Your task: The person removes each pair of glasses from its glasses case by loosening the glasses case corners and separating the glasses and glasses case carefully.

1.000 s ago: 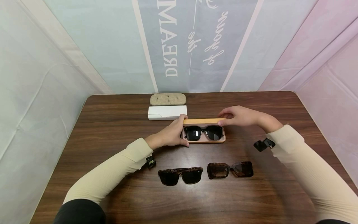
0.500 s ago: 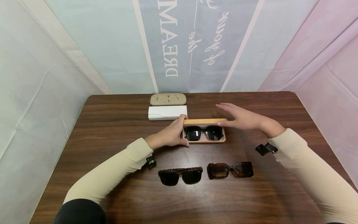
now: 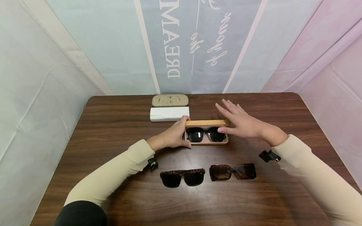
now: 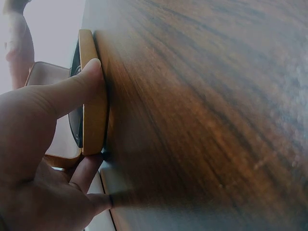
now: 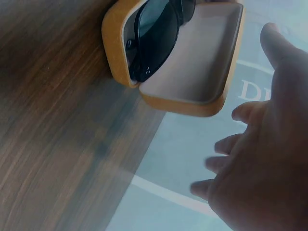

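Note:
A yellow-orange glasses case [image 3: 207, 122] with a pale lining stands with its lid raised on the table. Black sunglasses [image 3: 205, 134] lie in its base, lenses toward me. My left hand [image 3: 174, 133] grips the case's left end, thumb on the front wall [image 4: 94, 106] and fingers behind. My right hand [image 3: 245, 123] hovers at the right end with fingers spread and straight, its thumb overlapping the right lens in the head view. In the right wrist view the fingers of the right hand [image 5: 262, 139] are apart from the raised lid [image 5: 192, 62].
Behind the left hand, a white glasses case [image 3: 169, 113] lies in front of a beige woven case [image 3: 170, 100]. Nearer me are tortoiseshell sunglasses with dark lenses [image 3: 182, 178] and brown rectangular sunglasses [image 3: 233, 171]. A printed curtain [image 3: 195, 84] borders the table's far edge.
My right hand has left the lid's right edge, spread its fingers, and turned palm down, with its thumb coming forward over the sunglasses. The left hand and the case have stayed put.

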`<state>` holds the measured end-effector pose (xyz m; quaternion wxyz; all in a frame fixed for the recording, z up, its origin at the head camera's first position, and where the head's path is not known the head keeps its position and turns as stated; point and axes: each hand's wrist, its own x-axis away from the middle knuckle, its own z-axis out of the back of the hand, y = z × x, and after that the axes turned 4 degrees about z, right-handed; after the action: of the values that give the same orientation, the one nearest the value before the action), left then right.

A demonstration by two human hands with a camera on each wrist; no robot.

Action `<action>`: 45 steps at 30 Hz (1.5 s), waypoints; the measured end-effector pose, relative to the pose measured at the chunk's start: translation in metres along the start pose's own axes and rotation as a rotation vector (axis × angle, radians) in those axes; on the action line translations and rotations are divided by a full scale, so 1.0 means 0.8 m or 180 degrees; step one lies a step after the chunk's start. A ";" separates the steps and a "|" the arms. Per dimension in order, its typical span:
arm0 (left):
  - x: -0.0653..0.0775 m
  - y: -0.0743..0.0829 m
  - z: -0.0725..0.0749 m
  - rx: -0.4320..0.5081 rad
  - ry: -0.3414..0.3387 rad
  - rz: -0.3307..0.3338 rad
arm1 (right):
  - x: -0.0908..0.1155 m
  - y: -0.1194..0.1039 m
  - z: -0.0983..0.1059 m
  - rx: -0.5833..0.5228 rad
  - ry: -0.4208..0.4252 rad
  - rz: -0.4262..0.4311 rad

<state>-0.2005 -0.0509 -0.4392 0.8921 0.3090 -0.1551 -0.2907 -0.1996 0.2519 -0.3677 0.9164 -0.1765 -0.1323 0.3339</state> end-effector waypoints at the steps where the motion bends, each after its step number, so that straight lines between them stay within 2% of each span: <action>1: 0.000 0.000 0.000 -0.0003 0.0000 -0.0003 | 0.001 -0.001 -0.001 0.0046 0.0003 0.0014; 19: 0.000 0.001 0.001 0.0030 -0.0002 -0.0023 | 0.010 -0.032 -0.014 0.0385 -0.0019 0.0355; 45: -0.001 0.000 0.001 0.0056 0.0002 -0.0035 | 0.024 -0.072 -0.026 0.0483 -0.0282 0.0717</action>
<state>-0.2011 -0.0508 -0.4387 0.8879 0.3177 -0.1557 -0.2941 -0.1453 0.2186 -0.3601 0.8771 -0.1055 -0.1264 0.4512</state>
